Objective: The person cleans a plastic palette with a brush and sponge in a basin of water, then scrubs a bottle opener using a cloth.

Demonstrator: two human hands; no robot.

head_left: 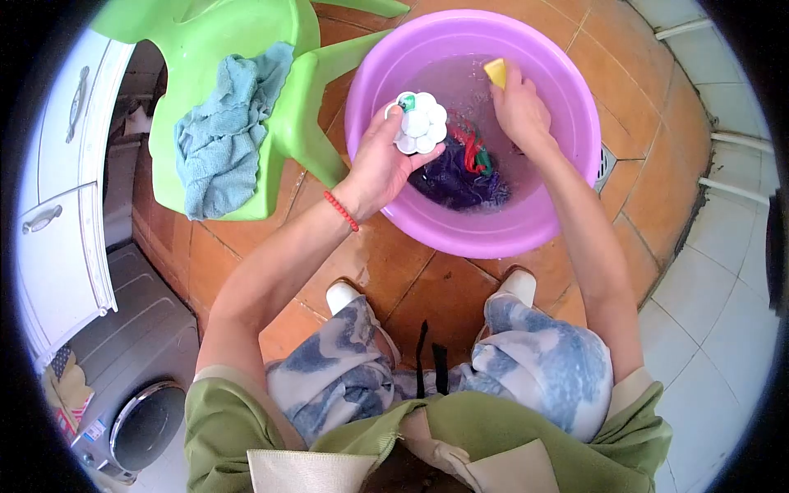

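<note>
Palette, white and flower-shaped, sits in the left hand, raised over the near-left part of the purple basin, its wells facing up and a green patch showing in one near the thumb. It looks like thin moulded plastic, so it should be light and stiff, easy to tilt with a turn of the wrist, yet liable to crack if bent hard; if wet, its smooth face would be slippery. The thumb bears on the edge with the fingers beneath, a sound place to hold, since the scalloped rim gives some grip and leaves most wells uncovered. The two hands are apart: the left is clamped on the palette, while the right hand, above the far-right part of the basin, pinches a yellow piece, probably a sponge. That one should be soft and springy, best gripped by one end so that the rest can bend. In the water below lie dark purple cloth and a red and green bundle; soaked, these would be limp and heavy, better gathered in a broad handful than by a corner.
</note>
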